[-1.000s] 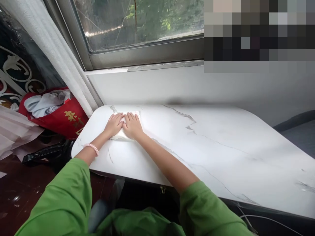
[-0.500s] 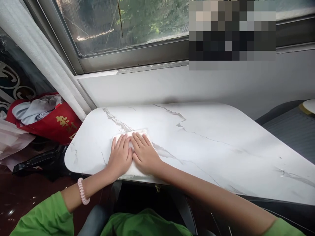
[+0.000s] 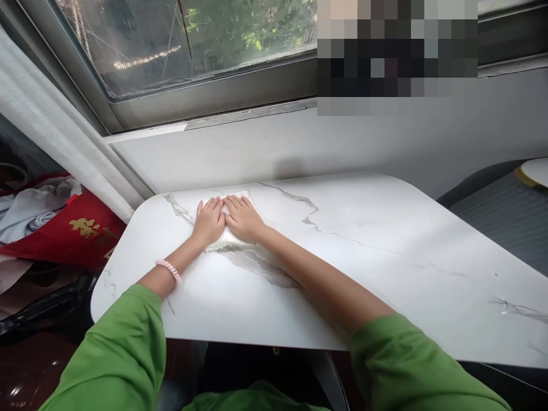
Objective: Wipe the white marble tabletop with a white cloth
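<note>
Fabric, pale grey and crumpled (image 3: 34, 211), is sitting in a big red bag with gold writing (image 3: 83, 228). Next, a long white curtain (image 3: 64, 137) is hanging beside a glass window with a grey metal frame (image 3: 214, 45). A curly pink band (image 3: 170, 270) is going around the left wrist, and a green sleeve (image 3: 120, 337) is covering that arm higher up. The left hand (image 3: 209, 222) is lying flat on a thin white square cloth (image 3: 227, 241), its grip stretched out with the fingers pointing away. The cloth is resting on the left part of a shiny white counter with grey squiggly lines (image 3: 428, 285), near the back edge. The right hand (image 3: 245, 221) is pressing on the cloth too, right beside the left one, its grip also spread out flat. Far right, a grey stripy seat with a dark edge (image 3: 500, 211) is standing behind the counter.
</note>
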Motion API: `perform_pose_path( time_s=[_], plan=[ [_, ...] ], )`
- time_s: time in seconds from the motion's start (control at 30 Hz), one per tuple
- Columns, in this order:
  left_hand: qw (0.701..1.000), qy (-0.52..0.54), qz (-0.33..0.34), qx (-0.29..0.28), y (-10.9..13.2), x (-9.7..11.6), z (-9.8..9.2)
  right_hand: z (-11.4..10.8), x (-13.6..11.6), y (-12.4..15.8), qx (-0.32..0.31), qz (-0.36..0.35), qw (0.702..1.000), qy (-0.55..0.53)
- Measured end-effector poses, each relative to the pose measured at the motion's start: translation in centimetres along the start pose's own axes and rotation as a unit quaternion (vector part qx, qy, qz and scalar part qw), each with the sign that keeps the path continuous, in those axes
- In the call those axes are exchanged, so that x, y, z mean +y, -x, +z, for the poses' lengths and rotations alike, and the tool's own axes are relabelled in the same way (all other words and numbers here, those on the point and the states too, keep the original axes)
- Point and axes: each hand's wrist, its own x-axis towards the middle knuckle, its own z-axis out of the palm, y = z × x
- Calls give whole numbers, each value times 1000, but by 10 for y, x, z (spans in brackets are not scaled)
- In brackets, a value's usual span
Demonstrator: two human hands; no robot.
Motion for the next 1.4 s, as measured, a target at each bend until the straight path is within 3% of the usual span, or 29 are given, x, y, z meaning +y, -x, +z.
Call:
perform_pose_path(
  time_s=[0.3, 0.53, 0.9, 1.23, 1.4],
  plan=[
    [999, 22, 49, 2, -78, -11, 16, 0, 46, -48, 63, 47, 997, -26],
    [998, 9, 57, 6, -96, -15, 23, 1, 56, -58, 79, 55, 995, -14],
    [999, -13, 42, -12, -64, 3, 20, 1, 51, -31, 69, 40, 997, -14],
    [999, -5, 34, -14, -7, 43, 13, -16, 35, 34, 44, 30, 998, -19],
    [1000, 6, 14, -8, 34, 75, 10, -28, 26, 77, 31, 7, 999, -16]
  ],
)
